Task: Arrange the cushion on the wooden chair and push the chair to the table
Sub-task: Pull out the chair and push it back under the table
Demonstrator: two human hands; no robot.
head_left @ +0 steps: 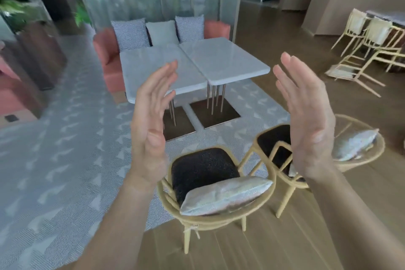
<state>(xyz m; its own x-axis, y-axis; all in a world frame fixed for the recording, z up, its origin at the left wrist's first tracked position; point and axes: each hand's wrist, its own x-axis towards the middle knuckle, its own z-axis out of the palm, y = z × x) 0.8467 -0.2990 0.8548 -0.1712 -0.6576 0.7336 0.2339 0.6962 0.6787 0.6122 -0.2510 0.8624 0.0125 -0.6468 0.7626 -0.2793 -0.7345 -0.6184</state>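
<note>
Both hands, left [151, 120] and right [306, 116], hover flat-fingered and empty above the wooden chair [210, 217], its silver cushion [225, 195] leaning against the backrest.

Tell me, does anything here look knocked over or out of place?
Yes. At far right a pale chair lies tipped over on the floor. The nearest wooden chair stands apart from the table, its silver cushion slumped askew against the back rim.

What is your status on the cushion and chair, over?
Left hand, right hand open, empty. Cushion lying at backrest of wooden chair; chair apart from table. Second chair close beside.
</note>
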